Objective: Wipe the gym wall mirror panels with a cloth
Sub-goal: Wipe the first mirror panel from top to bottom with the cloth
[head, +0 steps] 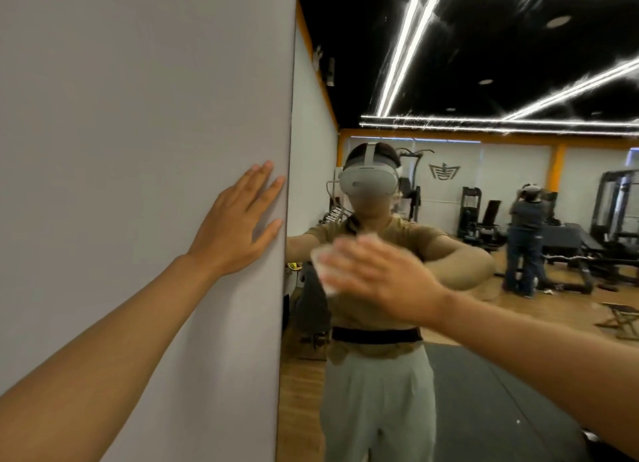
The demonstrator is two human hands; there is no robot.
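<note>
Gym mirror (484,192) beside grey wall (138,115), left hand (238,223) flat on wall, right hand (377,278) pressing white cloth (323,271) to glass

Blurred right hand (377,275) over half-hidden cloth (325,271)

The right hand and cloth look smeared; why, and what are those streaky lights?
Head view: right hand pressing the white cloth is motion-blurred; left hand on the grey wall is sharp; ceiling strip lights glare raggedly in the mirror panel.

Left hand (238,224) flat on the grey wall (138,115), fingers straight, beside the mirror (484,219) edge. Right hand (377,275), motion-blurred, presses a white cloth (323,271) against the glass.
</note>
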